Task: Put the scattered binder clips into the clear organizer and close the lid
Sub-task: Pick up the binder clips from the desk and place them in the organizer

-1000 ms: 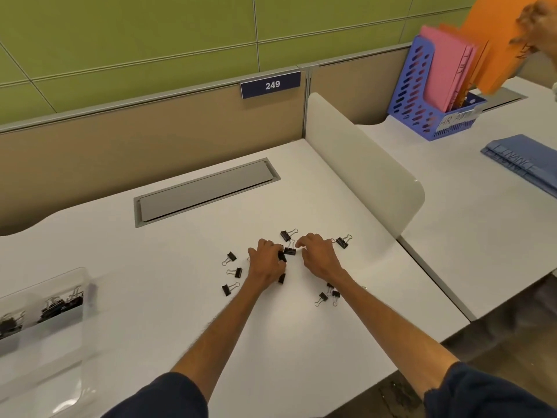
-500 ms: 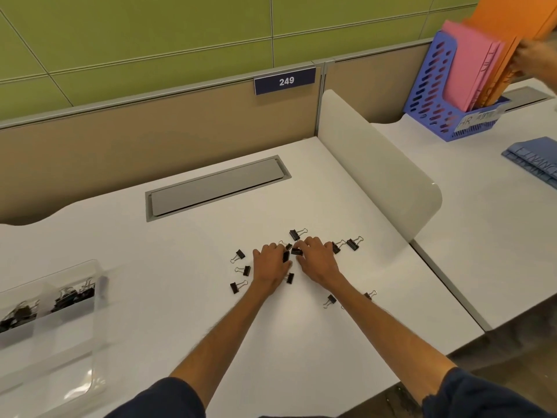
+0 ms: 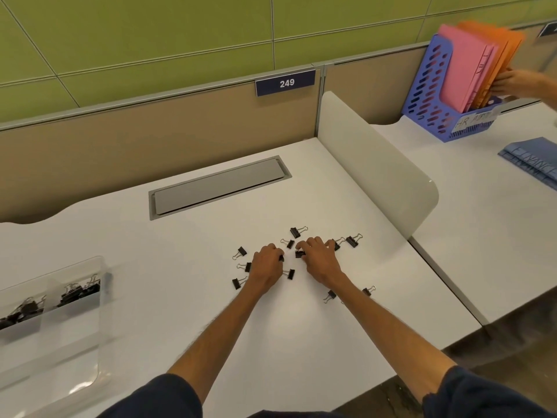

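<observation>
1. The right hand (image 3: 319,262) lay palm down on the white desk (image 3: 187,297), its curled fingers pinching a black binder clip (image 3: 299,254) at their tips.
2. The left hand (image 3: 266,267) was also curled palm down just beside it, a black clip showing at its fingertips; whether it gripped that clip could not be told.
3. More black binder clips (image 3: 241,268) lay scattered around both hands, some touching them.
4. The clear organizer (image 3: 51,300) stood well apart at the desk's left edge, open, with clips already in two compartments.
5. Beyond a white divider (image 3: 376,167), another person's hand (image 3: 512,84) touched folders in a blue file holder (image 3: 428,98).
</observation>
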A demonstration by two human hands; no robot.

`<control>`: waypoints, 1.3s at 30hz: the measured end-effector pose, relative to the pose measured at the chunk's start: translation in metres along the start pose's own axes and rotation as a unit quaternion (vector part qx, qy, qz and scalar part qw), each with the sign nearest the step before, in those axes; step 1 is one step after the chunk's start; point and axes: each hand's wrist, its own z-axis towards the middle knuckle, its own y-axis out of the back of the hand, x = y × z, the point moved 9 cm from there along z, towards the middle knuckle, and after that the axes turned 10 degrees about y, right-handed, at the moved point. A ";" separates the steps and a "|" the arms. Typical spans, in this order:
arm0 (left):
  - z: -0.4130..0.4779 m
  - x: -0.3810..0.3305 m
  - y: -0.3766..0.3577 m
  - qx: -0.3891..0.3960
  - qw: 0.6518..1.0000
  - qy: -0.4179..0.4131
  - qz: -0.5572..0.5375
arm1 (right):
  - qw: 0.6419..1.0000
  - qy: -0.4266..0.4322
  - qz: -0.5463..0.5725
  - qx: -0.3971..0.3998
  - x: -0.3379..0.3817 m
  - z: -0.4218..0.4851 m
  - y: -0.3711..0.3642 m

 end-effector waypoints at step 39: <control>-0.109 0.253 0.183 -0.185 0.970 0.066 -0.141 | 0.970 0.155 0.173 -0.066 0.308 0.091 -0.014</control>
